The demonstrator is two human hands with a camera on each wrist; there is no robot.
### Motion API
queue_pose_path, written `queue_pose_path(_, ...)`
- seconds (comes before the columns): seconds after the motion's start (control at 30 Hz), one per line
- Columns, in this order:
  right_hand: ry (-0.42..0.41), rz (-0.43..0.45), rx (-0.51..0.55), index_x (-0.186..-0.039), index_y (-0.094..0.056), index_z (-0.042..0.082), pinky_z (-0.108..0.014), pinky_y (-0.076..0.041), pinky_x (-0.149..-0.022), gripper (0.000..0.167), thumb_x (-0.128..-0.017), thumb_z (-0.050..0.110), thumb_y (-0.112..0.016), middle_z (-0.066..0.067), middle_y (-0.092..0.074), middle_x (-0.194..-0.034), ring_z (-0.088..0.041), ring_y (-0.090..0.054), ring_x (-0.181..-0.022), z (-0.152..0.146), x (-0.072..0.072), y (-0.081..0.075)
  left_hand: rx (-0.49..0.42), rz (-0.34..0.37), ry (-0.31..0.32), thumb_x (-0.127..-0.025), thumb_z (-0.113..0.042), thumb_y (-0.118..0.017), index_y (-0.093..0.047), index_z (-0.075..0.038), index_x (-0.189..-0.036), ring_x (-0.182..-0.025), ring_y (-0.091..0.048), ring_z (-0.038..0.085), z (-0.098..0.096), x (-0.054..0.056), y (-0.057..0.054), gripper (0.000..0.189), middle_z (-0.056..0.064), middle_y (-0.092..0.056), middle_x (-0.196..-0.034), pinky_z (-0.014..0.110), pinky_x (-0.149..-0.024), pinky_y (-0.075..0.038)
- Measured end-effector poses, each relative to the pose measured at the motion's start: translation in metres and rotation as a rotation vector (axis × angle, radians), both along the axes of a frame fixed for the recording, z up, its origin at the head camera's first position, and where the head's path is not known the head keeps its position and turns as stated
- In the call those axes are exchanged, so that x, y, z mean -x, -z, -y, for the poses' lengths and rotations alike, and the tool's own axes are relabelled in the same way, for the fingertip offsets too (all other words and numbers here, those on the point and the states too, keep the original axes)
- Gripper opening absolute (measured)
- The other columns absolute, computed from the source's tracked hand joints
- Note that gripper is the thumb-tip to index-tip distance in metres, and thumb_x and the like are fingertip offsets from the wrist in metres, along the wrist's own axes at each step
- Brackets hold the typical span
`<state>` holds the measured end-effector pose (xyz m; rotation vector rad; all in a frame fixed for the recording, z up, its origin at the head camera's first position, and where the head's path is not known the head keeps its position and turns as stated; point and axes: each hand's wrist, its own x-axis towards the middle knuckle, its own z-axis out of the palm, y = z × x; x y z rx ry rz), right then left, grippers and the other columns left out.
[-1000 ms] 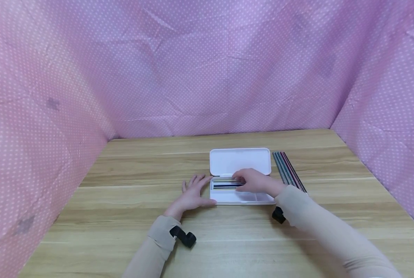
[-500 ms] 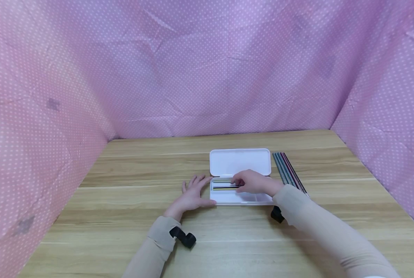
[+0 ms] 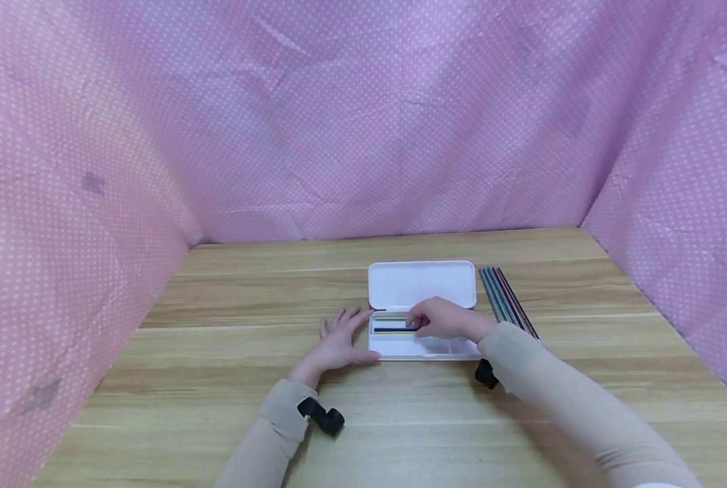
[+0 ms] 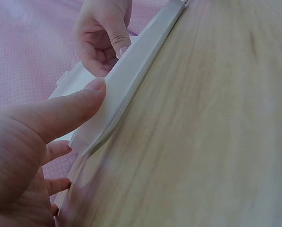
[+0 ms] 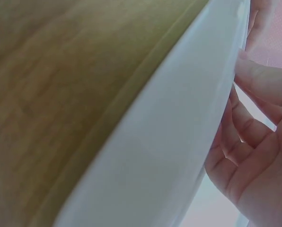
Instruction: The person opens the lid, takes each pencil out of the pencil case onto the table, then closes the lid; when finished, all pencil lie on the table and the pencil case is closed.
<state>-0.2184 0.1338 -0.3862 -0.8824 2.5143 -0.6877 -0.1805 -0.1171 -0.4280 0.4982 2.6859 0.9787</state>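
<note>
A white pencil case (image 3: 424,349) lies open on the table, its lid (image 3: 421,285) folded back behind it. In its tray rest dark and yellow pencils (image 3: 393,331), seen left of my right hand (image 3: 445,317). That hand reaches in from the right, fingers curled, thumb and fingertips at the pencils; its fingertips are hidden behind the case wall in the right wrist view. My left hand (image 3: 335,344) spans the case's left end with fingers spread and straight. In the left wrist view its thumb (image 4: 91,97) touches the front rim.
Several teal, maroon and black pencils (image 3: 506,298) lie side by side on the wooden table (image 3: 247,298), just right of the case. A pink dotted cloth (image 3: 351,122) hangs around the table's back and sides.
The dark pencils in the tray have shifted under my right fingers; fewer dark strips show than a second ago, and yellow now shows below. My left hand stays put.
</note>
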Motion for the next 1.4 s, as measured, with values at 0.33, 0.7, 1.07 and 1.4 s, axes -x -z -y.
queue_pose_path(0.33,-0.027,0.001,0.025,-0.090,-0.067,0.011,-0.023,-0.043,-0.070,0.006,-0.085,0.008,-0.069,0.005,-0.058,-0.076,-0.009,-0.048,-0.072,-0.001,0.002,0.002,0.000,0.001,-0.004,-0.074,-0.040,-0.078,-0.036,-0.025,-0.146,-0.145,-0.002,0.038,0.000,-0.001,-0.001,0.085,0.013,-0.022,-0.156,0.064,-0.106,0.014)
queue_pose_path(0.7,-0.009,0.005,0.028,-0.091,-0.069,0.012,-0.024,-0.043,-0.070,0.006,-0.086,0.009,-0.068,0.005,-0.058,-0.076,-0.009,-0.048,-0.072,-0.001,0.005,-0.001,0.002,-0.009,-0.004,-0.074,-0.039,-0.078,-0.036,-0.022,-0.146,-0.144,-0.003,0.040,-0.001,-0.001,-0.003,0.085,0.015,-0.023,-0.155,0.066,-0.106,0.013)
queue_pose_path(1.07,0.146,0.029,0.208,-0.099,-0.069,0.005,-0.027,-0.042,-0.071,0.014,-0.086,0.013,-0.067,-0.001,-0.061,-0.081,-0.013,-0.050,-0.075,-0.008,0.010,-0.010,0.005,-0.016,-0.009,-0.073,-0.041,-0.078,-0.037,-0.022,-0.146,-0.144,-0.004,0.040,-0.001,0.000,-0.002,0.086,0.015,-0.024,-0.154,0.065,-0.107,0.012)
queue_pose_path(1.4,0.457,0.320,0.338,-0.115,-0.063,0.003,-0.027,-0.047,-0.074,0.029,-0.091,0.019,-0.063,-0.005,-0.057,-0.099,-0.019,-0.050,-0.090,-0.019,0.011,-0.014,0.005,-0.021,-0.004,-0.073,-0.040,-0.079,-0.037,-0.022,-0.146,-0.144,-0.004,0.040,-0.001,0.001,-0.001,0.086,0.015,-0.024,-0.154,0.066,-0.106,0.013)
